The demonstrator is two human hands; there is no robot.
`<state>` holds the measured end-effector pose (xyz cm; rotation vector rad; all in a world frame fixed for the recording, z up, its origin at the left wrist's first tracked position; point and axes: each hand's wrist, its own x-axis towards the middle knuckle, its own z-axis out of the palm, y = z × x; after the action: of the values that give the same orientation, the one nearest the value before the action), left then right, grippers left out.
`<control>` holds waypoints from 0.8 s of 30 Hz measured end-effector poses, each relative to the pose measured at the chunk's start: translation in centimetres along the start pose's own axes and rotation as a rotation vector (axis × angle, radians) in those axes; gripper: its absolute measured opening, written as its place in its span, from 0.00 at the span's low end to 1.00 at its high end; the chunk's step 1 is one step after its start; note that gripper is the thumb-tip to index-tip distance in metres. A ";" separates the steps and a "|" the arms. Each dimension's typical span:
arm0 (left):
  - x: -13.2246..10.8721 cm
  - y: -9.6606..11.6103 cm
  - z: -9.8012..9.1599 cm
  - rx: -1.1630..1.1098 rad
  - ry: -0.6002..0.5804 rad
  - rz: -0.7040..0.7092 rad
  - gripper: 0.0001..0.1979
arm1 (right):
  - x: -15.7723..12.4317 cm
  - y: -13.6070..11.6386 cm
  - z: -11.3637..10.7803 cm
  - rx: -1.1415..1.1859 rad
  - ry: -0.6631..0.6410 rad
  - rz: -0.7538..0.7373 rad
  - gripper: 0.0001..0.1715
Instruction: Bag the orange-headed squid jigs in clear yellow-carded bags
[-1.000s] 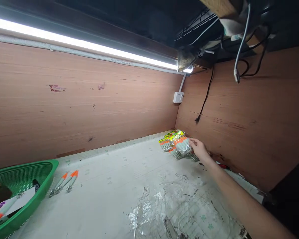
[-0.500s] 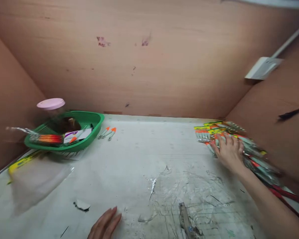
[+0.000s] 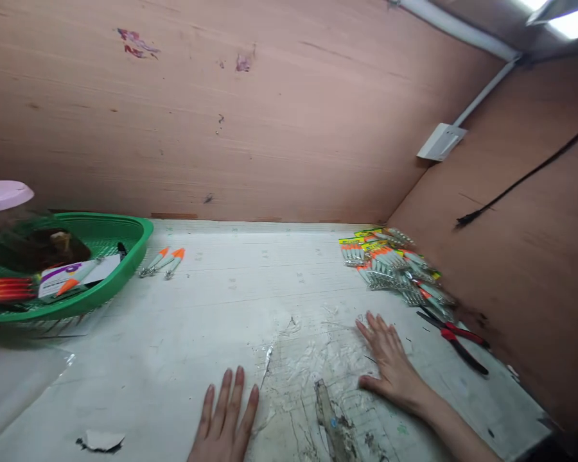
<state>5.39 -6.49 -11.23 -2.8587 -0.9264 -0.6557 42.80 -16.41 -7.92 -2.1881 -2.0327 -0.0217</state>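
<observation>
White, scuffed sheeting covers the counter (image 3: pixel 250 308), and both hands are palm down over it. The left hand (image 3: pixel 226 417), at the near edge of the view, is open, its fingers a little apart and pointing toward the back wall. The right hand (image 3: pixel 388 369) is open too, thumb out to the side, fingertips pointing toward a heap of clear packets (image 3: pixel 385 266) near the far right corner. These packets have yellow tops and show orange, pale green and silvery pieces inside. Red-and-black pliers (image 3: pixel 449 333) lie just in front of the heap, right of the right hand. Between the hands, a grimy strip (image 3: pixel 326 410) lies at the near side. Well to the left, a few loose orange-tipped pieces (image 3: pixel 176 260) lie beside a green basket (image 3: pixel 128 266), which holds a white card and a red-and-yellow bundle (image 3: pixel 7 290).
</observation>
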 end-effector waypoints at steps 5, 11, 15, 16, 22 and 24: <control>7.8 -0.6 0.5 -0.220 -0.140 0.153 0.66 | 4.1 -6.8 -0.4 0.234 -0.045 -0.069 0.65; 14.8 -0.6 2.4 -0.356 -0.293 0.265 0.69 | 8.0 -10.2 -1.0 0.445 0.038 -0.053 0.40; 15.7 -0.2 3.7 -0.409 -0.215 0.415 0.70 | 5.9 -12.7 -1.4 0.540 0.148 -0.013 0.35; 15.8 -0.2 3.9 -0.415 -0.191 0.438 0.69 | 5.0 -12.7 -1.6 0.557 0.188 0.021 0.35; 15.8 0.2 3.4 -0.429 -0.240 0.484 0.66 | 0.2 -7.1 -1.9 0.580 0.369 0.318 0.29; 15.5 1.0 3.1 -0.455 -0.255 0.484 0.70 | 0.5 -6.5 -0.9 0.605 0.378 0.382 0.28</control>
<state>18.41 1.68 -7.54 -3.4317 -0.0657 -0.5027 36.47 -15.59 -6.29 -1.9450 -1.1976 0.1845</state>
